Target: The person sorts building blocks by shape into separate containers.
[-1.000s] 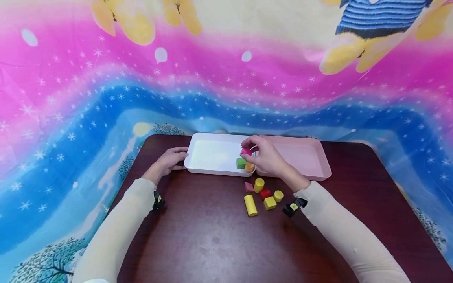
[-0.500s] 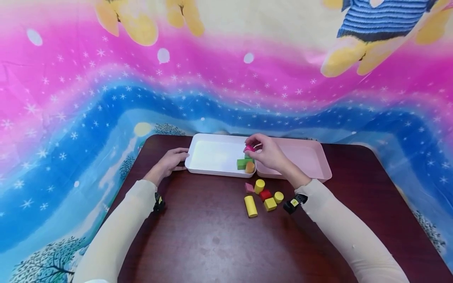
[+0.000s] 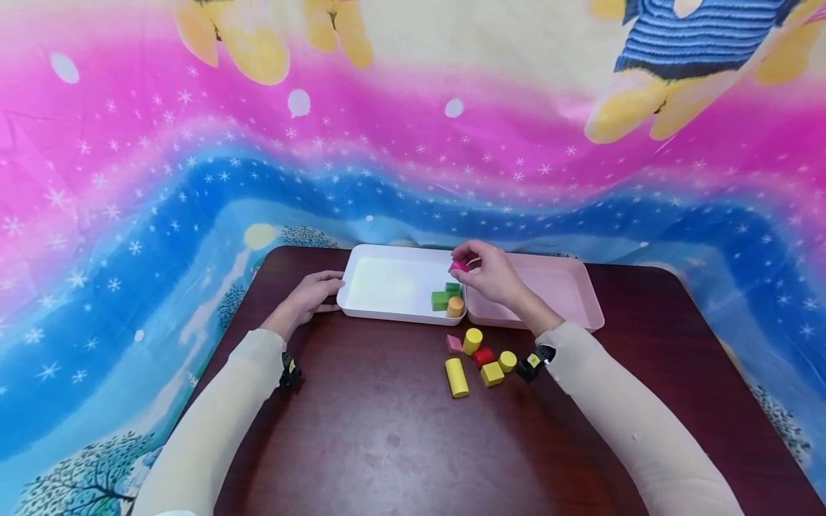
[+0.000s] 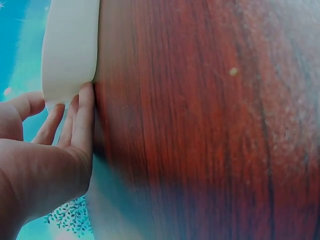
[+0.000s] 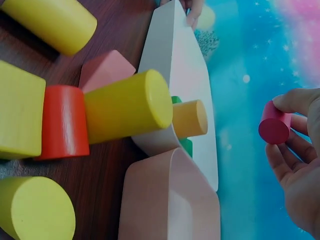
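Observation:
My right hand (image 3: 493, 278) pinches a magenta cylinder block (image 5: 274, 125) between thumb and fingers, held up over the right end of the white tray (image 3: 393, 278). Below it, in that end of the tray, sit a green block (image 3: 440, 300), a smaller green block (image 3: 453, 287) and an orange cylinder block (image 3: 455, 307). At the tray's left end, my left hand (image 3: 314, 292) touches the wall. In the left wrist view its fingertips (image 4: 86, 91) meet the tray end, fairly straight.
Beside the white tray stands a pink tray (image 3: 558, 287), partly behind my right forearm. In front lie a yellow cylinder (image 3: 457, 378), a yellow cube (image 3: 492, 373), a red block (image 3: 482, 357), a pink block (image 3: 454, 345) and other yellow cylinders. A printed cloth (image 3: 400, 179) hangs behind the table.
My right hand, still pinching the magenta cylinder, has shifted a little right and upward in view, uncovering the smaller green block. The left hand stays at the tray's end.

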`<state>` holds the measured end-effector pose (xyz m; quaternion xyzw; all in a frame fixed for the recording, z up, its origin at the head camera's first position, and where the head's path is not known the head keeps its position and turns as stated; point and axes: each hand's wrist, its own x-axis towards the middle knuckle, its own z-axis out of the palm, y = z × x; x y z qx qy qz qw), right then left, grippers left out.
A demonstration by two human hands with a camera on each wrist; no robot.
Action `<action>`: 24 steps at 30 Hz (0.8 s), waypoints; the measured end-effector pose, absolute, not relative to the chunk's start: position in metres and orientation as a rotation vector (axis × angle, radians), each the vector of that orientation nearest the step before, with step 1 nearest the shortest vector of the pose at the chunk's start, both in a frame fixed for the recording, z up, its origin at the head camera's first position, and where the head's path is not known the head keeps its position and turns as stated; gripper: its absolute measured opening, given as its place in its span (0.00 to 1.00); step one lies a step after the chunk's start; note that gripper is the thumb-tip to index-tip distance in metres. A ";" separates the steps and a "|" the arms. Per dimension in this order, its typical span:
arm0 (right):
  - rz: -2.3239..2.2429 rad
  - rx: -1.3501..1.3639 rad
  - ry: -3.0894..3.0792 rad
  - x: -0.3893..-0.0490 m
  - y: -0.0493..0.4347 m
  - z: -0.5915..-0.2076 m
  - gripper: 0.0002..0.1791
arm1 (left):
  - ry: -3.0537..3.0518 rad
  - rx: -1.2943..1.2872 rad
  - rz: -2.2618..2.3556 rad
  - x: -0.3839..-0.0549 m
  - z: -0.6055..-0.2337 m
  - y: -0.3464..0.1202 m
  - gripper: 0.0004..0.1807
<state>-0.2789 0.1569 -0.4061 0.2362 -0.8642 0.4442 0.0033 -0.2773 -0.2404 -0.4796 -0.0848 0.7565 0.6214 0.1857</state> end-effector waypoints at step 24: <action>1.359 0.649 -2.761 -0.303 0.152 -0.427 0.16 | 2.160 -0.217 1.757 -0.275 -0.483 -0.242 0.29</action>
